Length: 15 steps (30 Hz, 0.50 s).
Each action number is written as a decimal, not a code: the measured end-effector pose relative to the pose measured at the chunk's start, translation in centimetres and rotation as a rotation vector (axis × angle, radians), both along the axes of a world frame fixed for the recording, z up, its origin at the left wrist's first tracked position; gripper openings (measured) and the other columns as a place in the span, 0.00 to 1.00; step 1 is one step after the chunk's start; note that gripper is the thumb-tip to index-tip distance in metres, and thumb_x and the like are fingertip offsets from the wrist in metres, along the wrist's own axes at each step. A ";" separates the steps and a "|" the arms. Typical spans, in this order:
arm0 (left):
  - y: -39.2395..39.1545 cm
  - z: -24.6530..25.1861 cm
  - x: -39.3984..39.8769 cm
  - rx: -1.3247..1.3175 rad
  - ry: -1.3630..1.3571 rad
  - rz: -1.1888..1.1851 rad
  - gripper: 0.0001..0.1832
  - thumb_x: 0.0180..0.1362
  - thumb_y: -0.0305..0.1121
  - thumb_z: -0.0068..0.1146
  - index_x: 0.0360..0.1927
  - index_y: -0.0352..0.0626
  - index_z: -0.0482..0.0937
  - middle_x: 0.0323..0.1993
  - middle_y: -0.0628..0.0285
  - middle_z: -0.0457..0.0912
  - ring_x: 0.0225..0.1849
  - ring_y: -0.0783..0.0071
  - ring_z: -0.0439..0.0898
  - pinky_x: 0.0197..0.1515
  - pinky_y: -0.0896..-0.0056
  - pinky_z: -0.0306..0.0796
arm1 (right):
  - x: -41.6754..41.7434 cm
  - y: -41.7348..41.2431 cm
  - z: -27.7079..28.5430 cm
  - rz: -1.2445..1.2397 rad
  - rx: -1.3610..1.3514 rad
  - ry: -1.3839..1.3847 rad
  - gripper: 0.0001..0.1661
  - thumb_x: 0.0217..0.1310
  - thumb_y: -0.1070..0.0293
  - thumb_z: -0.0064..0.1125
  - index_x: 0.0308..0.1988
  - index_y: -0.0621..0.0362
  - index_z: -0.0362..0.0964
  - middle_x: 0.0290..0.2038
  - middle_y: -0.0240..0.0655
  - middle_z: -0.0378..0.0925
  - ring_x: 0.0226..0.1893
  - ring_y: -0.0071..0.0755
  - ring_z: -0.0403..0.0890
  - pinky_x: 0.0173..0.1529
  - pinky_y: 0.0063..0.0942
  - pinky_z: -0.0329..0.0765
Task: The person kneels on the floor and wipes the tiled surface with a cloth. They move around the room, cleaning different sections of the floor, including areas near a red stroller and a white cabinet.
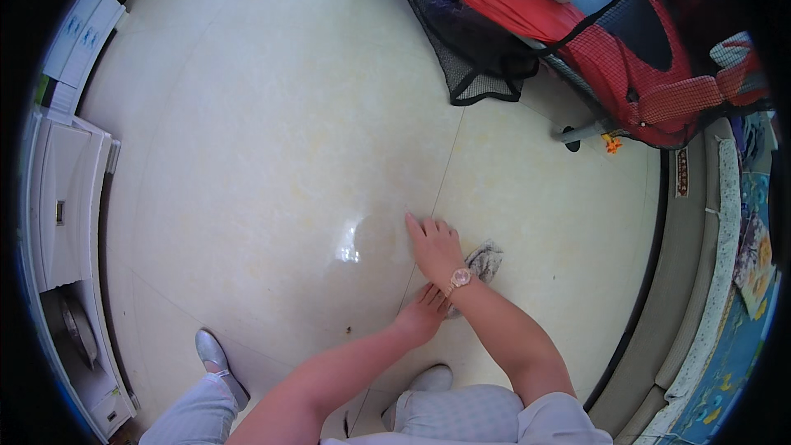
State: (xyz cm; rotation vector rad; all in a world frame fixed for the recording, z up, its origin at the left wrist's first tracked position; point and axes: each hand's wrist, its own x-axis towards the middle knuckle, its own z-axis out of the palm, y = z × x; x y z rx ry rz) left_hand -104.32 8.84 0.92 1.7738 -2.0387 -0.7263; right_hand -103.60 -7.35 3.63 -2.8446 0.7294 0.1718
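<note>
My right hand (436, 248), a watch (460, 278) on its wrist, reaches over the pale tiled floor (278, 154). Its index finger points forward and the other fingers are bent; nothing shows in them. Just below the right wrist, my left hand (422, 317) has its fingers stretched towards a crumpled grey patterned cloth (485, 261). The right wrist and forearm hide the middle of that cloth. Whether the left fingers grip the cloth or only touch it, I cannot tell.
At the upper right stands a red playpen-like frame (587, 62) with black mesh, its foot (571, 139) on the floor. A grey sofa or bed base (661, 272) runs along the right. White drawers (65, 204) line the left. A dark speck (348, 329) lies near my shoes (213, 349).
</note>
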 end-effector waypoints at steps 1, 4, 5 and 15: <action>0.1 0.1 0.1 0.028 0.011 -0.005 0.24 0.62 0.32 0.48 0.61 0.33 0.71 0.64 0.44 0.69 0.71 0.49 0.62 0.76 0.48 0.49 | 0.0 0.3 0.1 0.002 -0.009 0.005 0.36 0.58 0.71 0.55 0.67 0.51 0.62 0.46 0.37 0.73 0.47 0.44 0.75 0.49 0.45 0.73; -0.3 0.8 0.4 0.074 -0.018 -0.041 0.26 0.62 0.33 0.47 0.63 0.33 0.70 0.66 0.45 0.67 0.72 0.50 0.61 0.77 0.49 0.48 | -0.1 0.2 0.0 -0.017 0.009 -0.003 0.35 0.59 0.72 0.53 0.67 0.51 0.62 0.45 0.37 0.73 0.46 0.43 0.75 0.49 0.46 0.73; -0.6 1.2 0.5 0.069 -0.069 -0.059 0.27 0.62 0.33 0.46 0.64 0.33 0.69 0.68 0.45 0.66 0.73 0.50 0.59 0.77 0.50 0.46 | 0.5 -0.7 -0.4 -0.031 0.049 -0.021 0.35 0.59 0.72 0.52 0.67 0.51 0.62 0.46 0.38 0.73 0.47 0.43 0.75 0.49 0.46 0.73; -0.4 1.8 3.2 -0.056 -0.063 -0.018 0.29 0.59 0.32 0.48 0.66 0.37 0.67 0.70 0.51 0.64 0.73 0.49 0.59 0.75 0.48 0.52 | -9.3 5.6 2.7 -0.704 0.081 -0.274 0.34 0.47 0.70 0.65 0.58 0.54 0.72 0.59 0.51 0.62 0.61 0.55 0.63 0.65 0.52 0.59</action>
